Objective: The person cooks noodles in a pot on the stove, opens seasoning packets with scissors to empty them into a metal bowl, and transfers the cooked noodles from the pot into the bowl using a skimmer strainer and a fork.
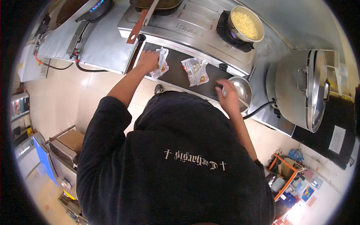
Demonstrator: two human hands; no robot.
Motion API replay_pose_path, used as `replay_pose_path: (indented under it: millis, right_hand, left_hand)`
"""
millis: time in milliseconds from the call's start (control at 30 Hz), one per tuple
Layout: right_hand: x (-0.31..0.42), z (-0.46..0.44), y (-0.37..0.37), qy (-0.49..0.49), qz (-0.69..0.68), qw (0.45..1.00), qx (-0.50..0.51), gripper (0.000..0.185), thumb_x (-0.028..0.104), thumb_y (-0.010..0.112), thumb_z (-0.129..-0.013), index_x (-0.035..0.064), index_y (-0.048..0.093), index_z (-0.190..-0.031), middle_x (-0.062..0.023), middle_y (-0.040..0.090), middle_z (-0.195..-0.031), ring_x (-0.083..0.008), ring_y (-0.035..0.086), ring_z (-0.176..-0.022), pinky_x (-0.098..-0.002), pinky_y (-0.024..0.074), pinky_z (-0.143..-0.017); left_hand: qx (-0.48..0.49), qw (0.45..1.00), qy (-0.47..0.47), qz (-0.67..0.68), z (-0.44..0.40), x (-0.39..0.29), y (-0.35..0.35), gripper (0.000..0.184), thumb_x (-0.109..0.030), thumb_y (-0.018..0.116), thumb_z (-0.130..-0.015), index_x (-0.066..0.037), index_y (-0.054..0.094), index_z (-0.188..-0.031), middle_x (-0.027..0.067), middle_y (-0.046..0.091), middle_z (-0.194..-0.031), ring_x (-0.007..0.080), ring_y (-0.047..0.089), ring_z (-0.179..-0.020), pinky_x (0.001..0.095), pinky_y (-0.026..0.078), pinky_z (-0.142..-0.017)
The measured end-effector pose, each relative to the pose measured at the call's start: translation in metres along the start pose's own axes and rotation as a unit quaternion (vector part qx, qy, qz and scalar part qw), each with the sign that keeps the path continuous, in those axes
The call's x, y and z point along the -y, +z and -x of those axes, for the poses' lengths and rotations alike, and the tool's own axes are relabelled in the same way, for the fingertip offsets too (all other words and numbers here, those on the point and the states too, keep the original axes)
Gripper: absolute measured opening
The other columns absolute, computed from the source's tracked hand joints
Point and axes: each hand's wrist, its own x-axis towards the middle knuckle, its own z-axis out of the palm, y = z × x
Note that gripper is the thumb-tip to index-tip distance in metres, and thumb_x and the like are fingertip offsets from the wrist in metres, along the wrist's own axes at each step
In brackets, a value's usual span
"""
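Reaching with the left hand (149, 60) at a crumpled wrapper (162, 63), set against its 9 o'clock side and stretched lengthwise from about 1 to 7; cannot tell how tightly gripped, with fingertips hidden. Half curled at the right hand (228, 93), with a gap between thumb and fingers and nothing seen in it, over the 9 o'clock rim of a metal bowl (244, 88); cannot tell whether touching. Lying between both hands on the dark counter (175, 72): a second wrapper (196, 71), between 3 and 4 o'clock from the left, at 10 from the right and nearer to that one, slanting lengthwise from 11 to 5.
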Motion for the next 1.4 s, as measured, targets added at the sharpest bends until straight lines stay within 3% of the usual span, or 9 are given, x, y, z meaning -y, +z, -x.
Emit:
replay_pose_path:
  millis: [133, 233, 333, 600, 733, 800, 1000, 1167, 1400]
  right_hand:
    - [0.047, -0.073, 0.082, -0.068, -0.074, 0.987, 0.124, 0.028, 0.008, 0.067, -0.084, 0.0056, 0.063, -0.112, -0.0153, 0.063, -0.106, -0.0342, 0.062, -0.1, -0.0404, 0.0497, -0.085]
    - [0.072, -0.111, 0.141, -0.045, -0.098, 0.967, 0.233, 0.034, 0.013, 0.066, -0.085, 0.0085, 0.06, -0.118, -0.0155, 0.061, -0.11, -0.0356, 0.061, -0.099, -0.0422, 0.0505, -0.085]
    - [0.066, -0.124, 0.185, 0.003, 0.117, 0.935, 0.336, 0.039, 0.022, 0.064, -0.086, 0.0107, 0.057, -0.123, -0.0175, 0.06, -0.111, -0.0368, 0.062, -0.101, -0.0467, 0.0507, -0.087]
    - [0.052, -0.102, 0.204, 0.053, 0.092, 0.957, 0.27, 0.035, 0.023, 0.066, -0.084, 0.0085, 0.063, -0.115, -0.0176, 0.066, -0.103, -0.0365, 0.063, -0.099, -0.0456, 0.0515, -0.085]
    - [0.051, -0.106, 0.21, 0.045, 0.093, 0.963, 0.248, 0.029, 0.026, 0.059, -0.086, 0.0058, 0.066, -0.106, -0.0217, 0.067, -0.097, -0.0386, 0.066, -0.093, -0.0504, 0.053, -0.082]
    - [0.054, -0.11, 0.211, 0.056, 0.109, 0.957, 0.262, 0.028, 0.026, 0.059, -0.085, 0.0056, 0.067, -0.103, -0.0219, 0.067, -0.097, -0.0387, 0.066, -0.093, -0.0507, 0.0531, -0.082]
    - [0.054, -0.126, 0.214, 0.082, 0.14, 0.944, 0.288, 0.025, 0.024, 0.063, -0.085, 0.0068, 0.069, -0.101, -0.0197, 0.068, -0.095, -0.0383, 0.066, -0.091, -0.0491, 0.0525, -0.079]
    - [0.052, -0.136, 0.227, 0.05, 0.057, 0.99, 0.119, 0.029, 0.022, 0.063, -0.085, 0.0042, 0.064, -0.108, -0.02, 0.064, -0.1, -0.0384, 0.065, -0.094, -0.0479, 0.0519, -0.08]
    - [0.066, -0.158, 0.234, 0.084, 0.151, 0.936, 0.307, 0.037, 0.026, 0.052, -0.093, 0.0166, 0.052, -0.128, -0.019, 0.065, -0.114, -0.0358, 0.066, -0.103, -0.0489, 0.0533, -0.086]
  left_hand:
    - [0.101, 0.994, -0.015, 0.027, -0.005, 0.011, 0.006, 0.027, -0.024, 0.067, -0.079, -0.013, 0.066, -0.103, 0.0092, 0.067, -0.11, 0.0271, 0.059, -0.109, 0.0444, 0.04, -0.092]
    - [-0.063, 0.989, 0.051, 0.124, 0.0, 0.023, 0.025, 0.014, -0.023, 0.065, -0.078, -0.014, 0.065, -0.09, 0.0085, 0.066, -0.095, 0.0299, 0.061, -0.099, 0.0485, 0.041, -0.087]
    - [-0.065, 0.981, 0.07, 0.168, -0.001, 0.038, 0.024, 0.011, -0.022, 0.065, -0.076, -0.014, 0.064, -0.083, 0.0077, 0.065, -0.088, 0.0301, 0.061, -0.096, 0.0498, 0.041, -0.085]
    - [-0.011, 0.888, 0.085, 0.452, -0.009, 0.071, 0.025, 0.022, -0.02, 0.068, -0.085, -0.005, 0.053, -0.082, 0.0056, 0.061, -0.074, 0.0163, 0.056, -0.07, 0.0323, 0.047, -0.066]
    - [-0.057, 0.846, 0.101, 0.521, 0.002, 0.068, 0.015, 0.019, -0.013, 0.066, -0.089, -0.005, 0.05, -0.082, 0.0055, 0.064, -0.079, 0.0113, 0.057, -0.074, 0.0292, 0.048, -0.067]
    - [-0.091, 0.742, 0.082, 0.659, 0.0, 0.064, 0.02, 0.018, -0.004, 0.063, -0.089, -0.006, 0.046, -0.081, 0.0071, 0.067, -0.086, 0.0113, 0.06, -0.082, 0.0268, 0.049, -0.074]
    - [-0.085, 0.676, 0.123, 0.722, 0.001, 0.061, 0.004, 0.022, 0.003, 0.061, -0.089, -0.007, 0.043, -0.082, 0.014, 0.07, -0.099, 0.0138, 0.063, -0.091, 0.0273, 0.049, -0.083]
    - [-0.114, 0.617, 0.084, 0.774, 0.016, 0.046, -0.027, 0.021, -0.001, 0.06, -0.092, -0.008, 0.042, -0.082, 0.0155, 0.068, -0.102, 0.0173, 0.063, -0.095, 0.0305, 0.049, -0.087]
    - [-0.083, 0.482, -0.008, 0.872, 0.064, 0.062, -0.028, 0.019, -0.004, 0.058, -0.096, -0.01, 0.044, -0.084, 0.0099, 0.066, -0.099, 0.0111, 0.06, -0.084, 0.0253, 0.048, -0.074]
